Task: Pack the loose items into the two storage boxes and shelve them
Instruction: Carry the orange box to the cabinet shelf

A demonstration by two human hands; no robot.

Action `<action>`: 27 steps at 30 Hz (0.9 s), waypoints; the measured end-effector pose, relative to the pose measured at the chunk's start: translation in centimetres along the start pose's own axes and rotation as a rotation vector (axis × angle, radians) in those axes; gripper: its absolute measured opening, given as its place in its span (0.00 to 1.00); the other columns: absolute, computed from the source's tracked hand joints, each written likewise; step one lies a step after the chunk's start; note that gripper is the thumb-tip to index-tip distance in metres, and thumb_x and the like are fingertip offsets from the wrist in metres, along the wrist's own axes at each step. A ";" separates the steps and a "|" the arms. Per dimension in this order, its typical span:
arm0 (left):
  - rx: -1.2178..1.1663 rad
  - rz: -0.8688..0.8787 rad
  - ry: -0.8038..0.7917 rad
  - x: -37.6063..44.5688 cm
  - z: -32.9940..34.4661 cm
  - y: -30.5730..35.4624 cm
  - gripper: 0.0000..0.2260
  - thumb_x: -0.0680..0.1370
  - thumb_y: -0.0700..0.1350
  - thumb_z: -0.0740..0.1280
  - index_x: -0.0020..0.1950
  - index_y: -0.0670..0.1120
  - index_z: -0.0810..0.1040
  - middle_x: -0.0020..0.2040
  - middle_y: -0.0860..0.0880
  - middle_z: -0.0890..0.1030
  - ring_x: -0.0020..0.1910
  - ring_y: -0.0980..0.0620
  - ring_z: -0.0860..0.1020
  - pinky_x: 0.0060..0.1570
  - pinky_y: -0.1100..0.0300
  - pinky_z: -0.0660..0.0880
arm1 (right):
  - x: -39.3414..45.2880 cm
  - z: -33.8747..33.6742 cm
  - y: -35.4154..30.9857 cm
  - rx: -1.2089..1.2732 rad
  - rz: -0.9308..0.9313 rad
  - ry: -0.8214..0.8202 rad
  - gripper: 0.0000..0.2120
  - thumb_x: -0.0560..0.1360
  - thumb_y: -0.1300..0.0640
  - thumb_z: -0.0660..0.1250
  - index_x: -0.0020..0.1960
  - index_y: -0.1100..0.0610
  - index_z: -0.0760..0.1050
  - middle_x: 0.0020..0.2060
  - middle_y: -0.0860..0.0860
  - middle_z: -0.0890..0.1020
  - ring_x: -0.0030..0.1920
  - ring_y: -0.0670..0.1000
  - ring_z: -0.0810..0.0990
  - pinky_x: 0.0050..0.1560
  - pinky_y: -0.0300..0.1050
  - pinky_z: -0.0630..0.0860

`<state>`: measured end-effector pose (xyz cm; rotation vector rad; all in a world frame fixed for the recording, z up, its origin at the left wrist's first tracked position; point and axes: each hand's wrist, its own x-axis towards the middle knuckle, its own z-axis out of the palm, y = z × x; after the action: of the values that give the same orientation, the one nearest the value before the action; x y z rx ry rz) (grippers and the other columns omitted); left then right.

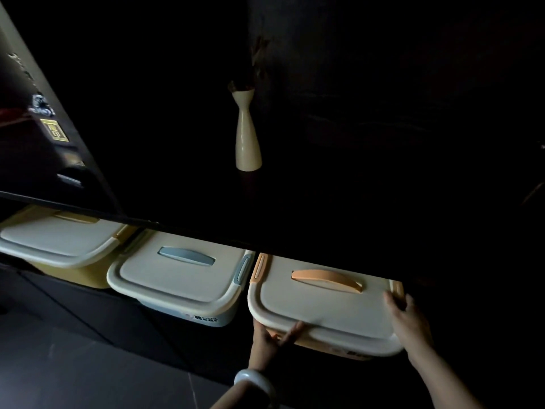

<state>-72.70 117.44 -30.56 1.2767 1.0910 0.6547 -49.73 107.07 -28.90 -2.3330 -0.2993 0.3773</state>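
Three lidded storage boxes stand side by side on a low shelf under a dark top board. At the right is the orange box (321, 308), cream lid shut, orange handle and clips. My left hand (271, 338) grips its front left corner, thumb on the lid edge. My right hand (408, 320) holds its right side near the clip. The blue-handled box (177, 278) sits in the middle, lid shut. A yellow box (56, 243) is at the left, partly under the board.
A cream vase (247, 134) with dried stems stands on the dark top board (324, 202) above the boxes. A dark panel with stickers (44, 125) leans at the left. Grey floor tiles (88, 364) lie in front of the shelf. The room is dim.
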 end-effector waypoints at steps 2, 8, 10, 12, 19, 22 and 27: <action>-0.042 -0.016 0.002 0.0 0.0 -0.1 0.38 0.67 0.40 0.79 0.72 0.43 0.64 0.64 0.43 0.76 0.63 0.48 0.75 0.65 0.54 0.72 | -0.6 0.2 0.2 0.006 0.011 0.025 0.29 0.80 0.48 0.60 0.75 0.62 0.60 0.68 0.65 0.69 0.66 0.65 0.70 0.61 0.54 0.68; -0.137 -0.080 0.003 -0.1 0.1 -0.5 0.42 0.63 0.45 0.81 0.72 0.47 0.64 0.63 0.45 0.76 0.60 0.49 0.76 0.52 0.66 0.77 | -0.6 0.5 0.9 0.037 0.002 0.050 0.30 0.78 0.46 0.62 0.75 0.58 0.60 0.67 0.64 0.70 0.64 0.66 0.71 0.58 0.57 0.71; -0.143 -0.082 -0.002 -0.1 0.1 -0.5 0.46 0.61 0.48 0.82 0.73 0.47 0.62 0.65 0.44 0.75 0.63 0.47 0.74 0.63 0.53 0.74 | -0.6 0.6 1.1 0.061 0.011 0.050 0.30 0.78 0.45 0.62 0.75 0.57 0.60 0.66 0.64 0.71 0.62 0.65 0.72 0.56 0.56 0.72; -0.120 -0.091 -0.013 -0.2 0.0 -0.4 0.50 0.58 0.53 0.83 0.74 0.47 0.60 0.66 0.44 0.74 0.65 0.46 0.73 0.67 0.48 0.70 | -0.5 0.7 1.1 0.074 0.024 0.044 0.31 0.78 0.44 0.62 0.75 0.55 0.60 0.66 0.63 0.71 0.62 0.65 0.73 0.57 0.57 0.73; -0.121 -0.125 -0.037 -0.2 -0.2 0.5 0.55 0.56 0.56 0.83 0.75 0.48 0.56 0.68 0.45 0.70 0.67 0.46 0.70 0.69 0.49 0.68 | -0.3 0.4 0.9 0.142 0.032 0.030 0.29 0.77 0.44 0.64 0.74 0.56 0.64 0.64 0.62 0.74 0.61 0.62 0.74 0.57 0.55 0.73; -0.132 -0.127 -0.036 0.0 -0.2 0.4 0.47 0.65 0.45 0.81 0.75 0.48 0.56 0.69 0.44 0.70 0.67 0.46 0.70 0.69 0.49 0.67 | -0.4 0.3 0.7 0.147 0.039 0.030 0.29 0.77 0.44 0.64 0.73 0.55 0.64 0.63 0.61 0.74 0.60 0.62 0.75 0.56 0.55 0.75; -0.151 -0.117 -0.036 -0.5 -0.4 0.8 0.45 0.66 0.45 0.80 0.76 0.50 0.57 0.67 0.44 0.72 0.65 0.45 0.72 0.68 0.50 0.69 | -1.0 0.4 0.8 0.155 0.052 0.041 0.28 0.77 0.45 0.64 0.73 0.56 0.65 0.63 0.62 0.75 0.60 0.62 0.75 0.58 0.57 0.74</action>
<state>-73.15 117.36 -29.60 1.0826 1.0581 0.6119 -50.73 106.47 -29.60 -2.1966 -0.1832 0.3650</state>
